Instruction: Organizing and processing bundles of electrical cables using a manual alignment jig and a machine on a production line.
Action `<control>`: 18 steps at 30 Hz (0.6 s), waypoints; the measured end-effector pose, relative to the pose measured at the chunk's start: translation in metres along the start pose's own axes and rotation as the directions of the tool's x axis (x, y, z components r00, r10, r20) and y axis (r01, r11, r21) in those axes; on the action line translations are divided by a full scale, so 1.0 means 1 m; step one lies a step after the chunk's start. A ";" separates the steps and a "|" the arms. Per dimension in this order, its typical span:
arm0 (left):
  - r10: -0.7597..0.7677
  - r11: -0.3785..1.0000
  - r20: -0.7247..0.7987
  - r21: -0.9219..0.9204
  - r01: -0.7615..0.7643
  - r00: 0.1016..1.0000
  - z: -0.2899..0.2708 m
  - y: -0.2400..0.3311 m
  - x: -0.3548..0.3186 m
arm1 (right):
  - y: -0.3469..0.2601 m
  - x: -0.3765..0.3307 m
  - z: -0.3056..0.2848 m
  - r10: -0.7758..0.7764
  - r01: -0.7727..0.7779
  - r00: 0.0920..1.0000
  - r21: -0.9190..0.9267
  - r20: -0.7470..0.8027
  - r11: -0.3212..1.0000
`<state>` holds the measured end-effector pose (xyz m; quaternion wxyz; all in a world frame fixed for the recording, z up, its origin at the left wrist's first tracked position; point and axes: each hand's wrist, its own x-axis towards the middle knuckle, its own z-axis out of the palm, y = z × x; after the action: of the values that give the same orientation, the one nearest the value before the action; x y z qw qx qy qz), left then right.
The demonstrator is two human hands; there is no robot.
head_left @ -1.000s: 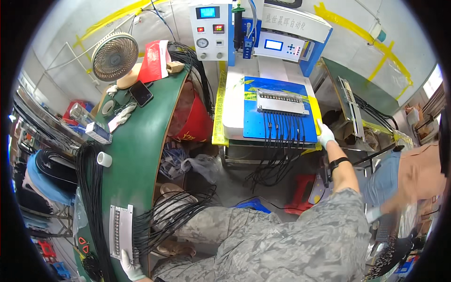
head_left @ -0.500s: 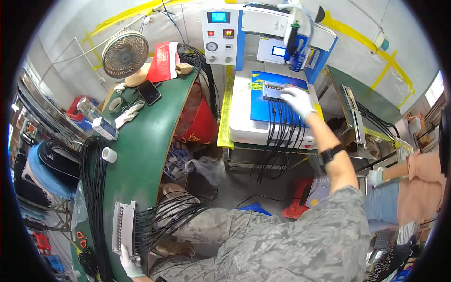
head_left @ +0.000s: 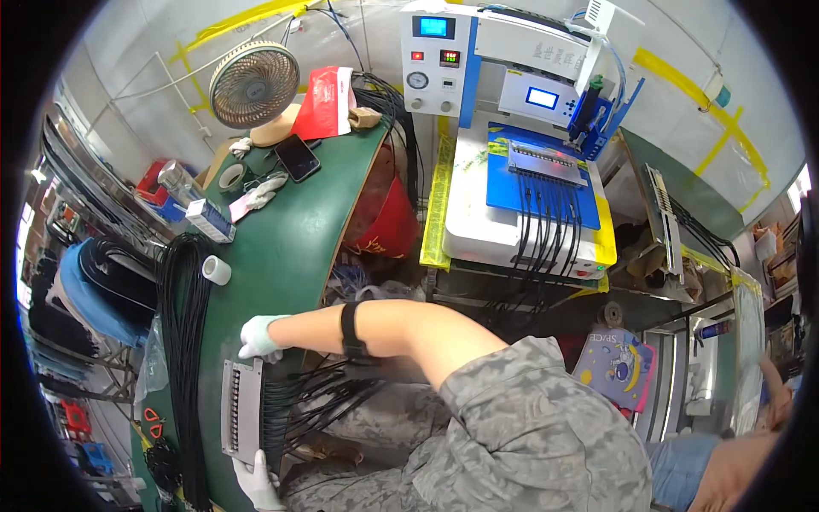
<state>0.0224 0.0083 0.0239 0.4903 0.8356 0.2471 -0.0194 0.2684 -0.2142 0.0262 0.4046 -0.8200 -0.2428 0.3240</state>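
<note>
A long silver metal fixture (head_left: pixel 248 408) with a row of slots lies on the green bench, black cables (head_left: pixel 294 408) running out of its right side over my lap. My white-gloved left hand (head_left: pixel 256 483) is closed at the near end of this fixture. Just beyond its far end is my right hand (head_left: pixel 259 338), also gloved, with curled fingers; whether they touch the fixture or hold something small is hidden. A second slotted fixture (head_left: pixel 546 162) with hanging cables sits on the blue plate (head_left: pixel 503 192) of the white benchtop machine (head_left: pixel 478 229), untouched by either hand.
A thick black cable bundle (head_left: pixel 181 358) lies along the bench beside a white roll (head_left: pixel 217 270) and orange-handled scissors (head_left: pixel 153 423). A phone (head_left: pixel 298 159) and a fan (head_left: pixel 254 85) stand farther back. Another fixture (head_left: pixel 665 218) lies on the right-hand table. A person (head_left: pixel 725 474) is at the lower right.
My right hand has left the fixture on the machine and swung left to the far end of the bench fixture. My left hand stays at its near end. My view has shifted slightly.
</note>
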 end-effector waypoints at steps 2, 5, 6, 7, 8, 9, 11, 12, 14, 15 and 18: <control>0.022 1.000 -0.017 0.012 -0.022 1.000 -0.002 -0.007 0.001 | -0.011 0.013 0.011 0.035 -0.033 0.999 -0.135 0.014 0.990; 0.083 0.996 -0.033 0.033 -0.082 0.996 0.003 -0.009 0.005 | -0.003 0.040 0.021 0.007 -0.033 0.997 -0.340 -0.076 0.940; 0.114 0.989 -0.035 0.094 -0.110 0.993 0.007 -0.008 0.005 | 0.003 0.041 0.022 0.019 -0.044 0.997 -0.337 -0.077 0.941; 0.146 0.979 -0.054 0.154 -0.137 0.988 0.007 -0.004 0.002 | -0.003 0.040 0.020 0.026 -0.041 0.998 -0.329 -0.052 0.944; 0.179 0.964 -0.069 0.214 -0.161 0.981 0.006 -0.003 0.001 | -0.008 0.038 0.018 0.034 -0.040 0.999 -0.320 -0.026 0.947; 0.177 0.965 -0.073 0.211 -0.158 0.982 0.005 -0.007 0.003 | -0.010 0.037 0.018 0.042 -0.041 0.999 -0.310 -0.002 0.950; 0.044 0.963 -0.177 0.270 0.005 0.983 0.005 -0.024 0.012 | -0.011 0.038 0.018 0.029 -0.028 1.000 -0.311 -0.003 0.950; -0.018 0.952 -0.219 0.295 0.084 0.975 0.009 -0.024 0.015 | -0.007 0.038 0.017 0.025 -0.028 1.000 -0.305 -0.014 0.952; -0.025 0.951 -0.206 0.298 0.087 0.978 0.015 -0.019 0.018 | 0.001 0.035 0.012 0.028 -0.036 0.999 -0.297 -0.030 0.954; -0.030 0.950 -0.202 0.300 0.091 0.979 0.019 -0.014 0.019 | 0.004 0.033 0.009 0.035 -0.044 0.999 -0.295 -0.034 0.955; 0.036 0.954 -0.237 0.299 0.038 0.971 0.012 -0.048 0.031 | 0.002 0.034 0.008 0.026 -0.032 0.999 -0.297 -0.025 0.954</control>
<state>0.0311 0.0295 -0.0298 0.3237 0.8966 0.2989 0.0438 0.2858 -0.1884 0.0091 0.2746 -0.8782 -0.2726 0.2813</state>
